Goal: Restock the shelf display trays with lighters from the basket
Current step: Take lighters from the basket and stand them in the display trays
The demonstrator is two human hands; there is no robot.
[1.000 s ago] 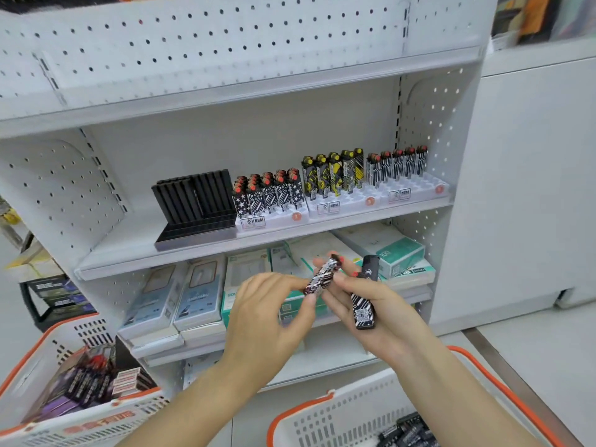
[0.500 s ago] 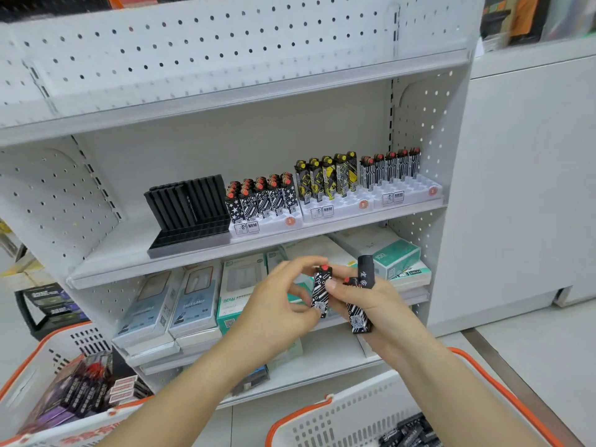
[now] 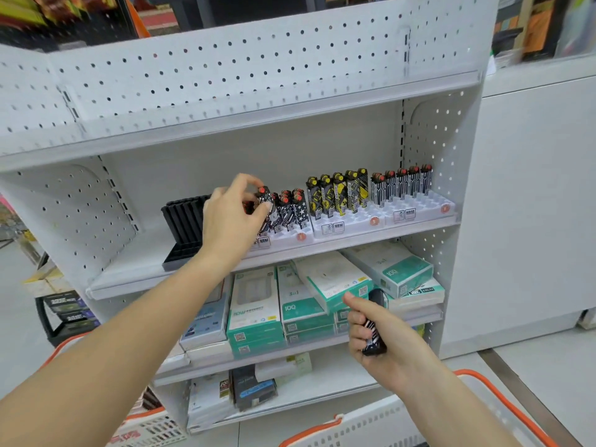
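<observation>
Black-and-white patterned lighter (image 3: 267, 206), red cap; white tray (image 3: 298, 236); orange-rimmed basket (image 3: 503, 411).

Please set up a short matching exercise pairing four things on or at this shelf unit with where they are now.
Things:
1. star-patterned lighter
2. black-and-white lighter
3. yellow-and-black lighters
4. black slotted rack

Places:
A. middle white tray
B. left end of the middle shelf
C. gripped in the right hand
D. pinched by the left hand at the left white tray

Pairs: 1-D, 2-C, 3-A, 4-B
</observation>
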